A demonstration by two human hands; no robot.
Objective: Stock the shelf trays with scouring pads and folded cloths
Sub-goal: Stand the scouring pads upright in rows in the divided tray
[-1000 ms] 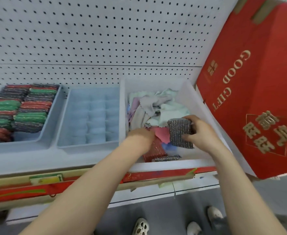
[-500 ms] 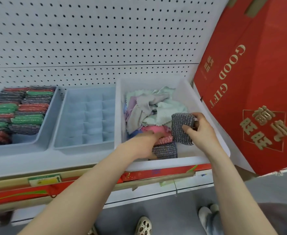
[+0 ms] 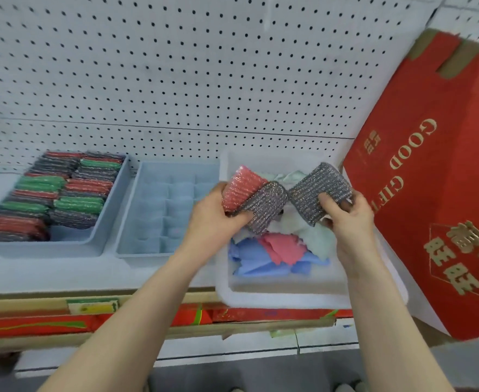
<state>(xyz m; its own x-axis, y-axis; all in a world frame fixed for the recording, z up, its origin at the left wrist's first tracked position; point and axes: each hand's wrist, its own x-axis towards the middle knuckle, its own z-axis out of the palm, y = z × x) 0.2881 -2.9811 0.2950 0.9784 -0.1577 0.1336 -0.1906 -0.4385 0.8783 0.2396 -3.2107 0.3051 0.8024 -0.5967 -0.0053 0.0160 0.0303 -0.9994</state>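
Note:
My left hand (image 3: pixel 215 219) grips two scouring pads above the white bin (image 3: pixel 283 298): a red pad (image 3: pixel 239 186) and a silver-grey pad (image 3: pixel 266 206) fanned in front of it. Beside them, a second silver-grey pad (image 3: pixel 318 190) is gripped in my right hand (image 3: pixel 345 222). Loose cloths (image 3: pixel 275 253) in blue, pink and pale green lie crumpled in the bin under both hands. On the left, a grey tray (image 3: pixel 63 247) carries rows of red, green and grey pads (image 3: pixel 63 193). A divided blue tray (image 3: pixel 170 207) with empty cells stands between that tray and the bin.
A large red gift box (image 3: pixel 430 193) leans against the bin's right side. White pegboard (image 3: pixel 176 80) backs the shelf. A red and tan strip (image 3: pixel 63 321) runs along the shelf's front edge, with grey floor below.
My left hand has come up out of the bin with a red pad and a grey pad. My right hand has lifted its grey pad higher. The view has tilted slightly.

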